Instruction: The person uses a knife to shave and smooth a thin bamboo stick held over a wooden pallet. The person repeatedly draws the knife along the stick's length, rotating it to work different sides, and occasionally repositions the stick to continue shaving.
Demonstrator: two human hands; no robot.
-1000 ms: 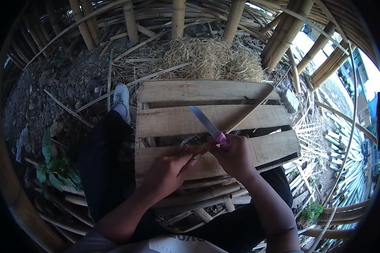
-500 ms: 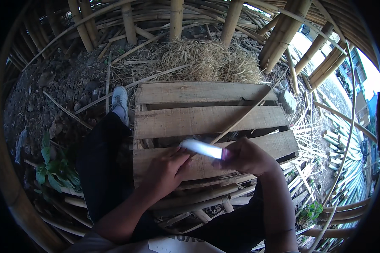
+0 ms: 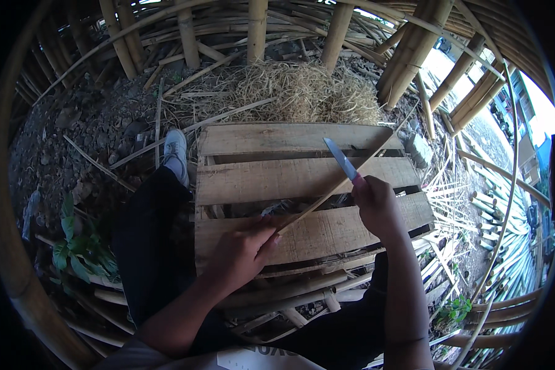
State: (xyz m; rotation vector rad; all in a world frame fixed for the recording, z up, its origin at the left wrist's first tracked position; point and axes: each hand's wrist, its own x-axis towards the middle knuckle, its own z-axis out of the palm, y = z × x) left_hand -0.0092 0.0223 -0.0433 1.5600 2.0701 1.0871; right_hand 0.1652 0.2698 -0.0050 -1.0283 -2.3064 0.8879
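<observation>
Strip of bamboo point(image 3: 317, 203), long, thin, light brown; lies slantwise over the bench point(image 3: 246, 180), near end at the left hand, far end toward the upper right, past the far slat; left hand point(image 3: 245, 244), closed on the strip's near end, above the nearest slat; right hand point(image 3: 377, 202), well apart from the left, clamped on the pink handle of a knife point(image 3: 341, 159); blade bare, pointing away and to the left; whether it touches the strip, cannot tell; bench, wooden, three broad slats with gaps between; straw point(image 3: 308, 91), heaped beyond the bench; shoe point(image 3: 175, 149), pale, left of the bench.
</observation>
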